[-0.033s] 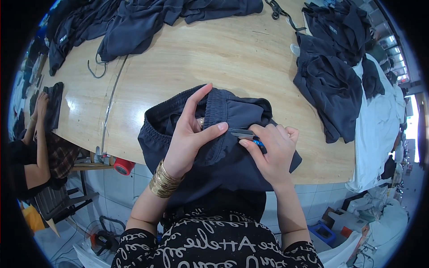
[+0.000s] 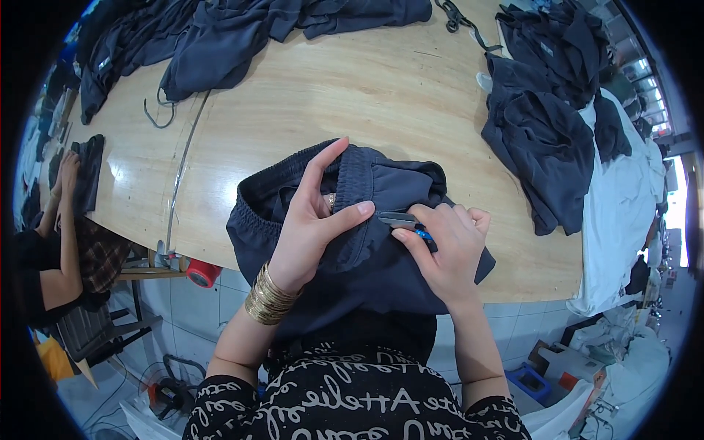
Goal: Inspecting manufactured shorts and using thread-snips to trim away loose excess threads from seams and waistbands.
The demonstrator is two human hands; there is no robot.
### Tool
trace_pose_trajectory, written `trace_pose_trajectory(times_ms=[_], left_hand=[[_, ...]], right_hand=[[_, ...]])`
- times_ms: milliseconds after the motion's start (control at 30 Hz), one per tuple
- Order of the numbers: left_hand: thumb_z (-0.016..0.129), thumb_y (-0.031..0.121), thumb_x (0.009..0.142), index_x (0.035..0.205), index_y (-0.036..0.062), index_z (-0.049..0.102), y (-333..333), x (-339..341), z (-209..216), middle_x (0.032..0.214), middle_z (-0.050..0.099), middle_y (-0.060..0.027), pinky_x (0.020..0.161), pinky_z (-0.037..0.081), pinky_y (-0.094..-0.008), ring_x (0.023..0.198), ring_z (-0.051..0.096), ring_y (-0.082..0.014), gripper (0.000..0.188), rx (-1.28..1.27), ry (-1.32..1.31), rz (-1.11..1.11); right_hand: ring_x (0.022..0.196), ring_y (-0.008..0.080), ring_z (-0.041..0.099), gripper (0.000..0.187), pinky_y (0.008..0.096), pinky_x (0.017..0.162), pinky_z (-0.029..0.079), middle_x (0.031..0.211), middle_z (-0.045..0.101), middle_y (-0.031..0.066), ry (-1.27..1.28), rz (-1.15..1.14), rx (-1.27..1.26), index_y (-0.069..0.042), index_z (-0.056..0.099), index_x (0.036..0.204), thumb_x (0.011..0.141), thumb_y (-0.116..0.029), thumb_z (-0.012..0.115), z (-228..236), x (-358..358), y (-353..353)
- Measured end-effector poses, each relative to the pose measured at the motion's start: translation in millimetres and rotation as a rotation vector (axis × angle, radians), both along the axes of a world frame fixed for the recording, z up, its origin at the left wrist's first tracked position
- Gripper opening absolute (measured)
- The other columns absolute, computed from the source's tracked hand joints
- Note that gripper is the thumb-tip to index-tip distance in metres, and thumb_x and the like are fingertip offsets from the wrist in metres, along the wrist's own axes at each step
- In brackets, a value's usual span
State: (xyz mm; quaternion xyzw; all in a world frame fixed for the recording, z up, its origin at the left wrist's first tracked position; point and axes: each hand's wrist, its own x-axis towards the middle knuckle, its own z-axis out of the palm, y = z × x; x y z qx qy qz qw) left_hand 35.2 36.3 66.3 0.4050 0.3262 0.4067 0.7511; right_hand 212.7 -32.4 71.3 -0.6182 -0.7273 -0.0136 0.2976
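Dark navy trousers (image 2: pixel 315 301) with a gathered elastic waistband (image 2: pixel 355 180) lie bunched at the table's near edge. My left hand (image 2: pixel 312 227) grips the waistband, its thumb on the outside, its index finger stretched along the top, and the other fingers hidden inside the waist opening. Closed in my right hand (image 2: pixel 451 246) are small thread snips (image 2: pixel 398 219) with metal blades and a blue handle. Their tips point left at the cloth just below the waistband, close to my left thumb. Any thread between the blades is too small to make out.
More navy garments lie along the far left (image 2: pixel 220 44) and at the right (image 2: pixel 539 139), beside white cloth (image 2: pixel 620 213). A black cord (image 2: pixel 469 26) rests at the far edge. At the left, a co-worker's hands (image 2: pixel 67 172) touch dark folded cloth. A seam (image 2: pixel 183 158) crosses the wooden table (image 2: pixel 411 95).
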Motion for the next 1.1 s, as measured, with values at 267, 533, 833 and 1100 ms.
trace_pose_trajectory(times_ms=[267, 533, 833, 1100], left_hand=[[0.061, -0.007, 0.081, 0.144, 0.0078, 0.023, 0.9, -2.8, 0.6, 0.109, 0.058, -0.0086, 0.075, 0.051, -0.0216, 0.088, 0.060, -0.0081, 0.075, -0.044, -0.061, -0.047], [0.066, 0.001, 0.076, 0.144, 0.0045, 0.015, -12.6, 5.7, -22.3, 0.113, 0.056, -0.0166, 0.062, 0.051, -0.0309, 0.071, 0.064, -0.0277, 0.085, 0.874, 0.472, 0.038], [0.065, 0.008, 0.081, 0.141, 0.0058, 0.027, -25.6, -20.3, -28.0, 0.093, 0.065, -0.0127, 0.063, 0.051, -0.0325, 0.070, 0.066, -0.0248, 0.071, 0.702, 0.475, -0.198], [0.069, 0.010, 0.075, 0.111, 0.0078, 0.056, 65.5, -49.6, -48.0, 0.087, 0.064, -0.0090, 0.083, 0.046, -0.0386, 0.084, 0.059, -0.0325, 0.038, 1.155, 1.181, 0.033]], right_hand=[[0.061, 0.0141, 0.045, 0.025, 0.0297, 0.068, 0.030, 0.067, 0.051, -0.0011, 0.149, -0.035, -0.007, -0.009, 0.062, 0.089, 0.075, -0.026, 0.073, -1.3, 6.2, 1.6], [0.061, 0.0035, 0.038, 0.039, 0.0184, 0.059, 0.033, 0.065, 0.042, -0.0062, 0.999, -0.045, -0.463, -0.003, 0.061, 0.107, 0.075, -0.017, 0.076, 3.2, 8.1, 22.9], [0.066, 0.0098, 0.053, 0.031, 0.0240, 0.063, 0.043, 0.070, 0.058, 0.0032, 0.712, -0.124, -0.448, -0.004, 0.061, 0.107, 0.078, -0.011, 0.069, -42.7, 15.7, 12.6], [0.088, 0.0384, 0.060, 0.056, 0.0436, 0.077, 0.051, 0.096, 0.056, 0.0175, 0.306, -0.150, -0.374, -0.004, 0.050, 0.123, 0.073, -0.020, 0.071, -21.0, -34.2, 11.8]])
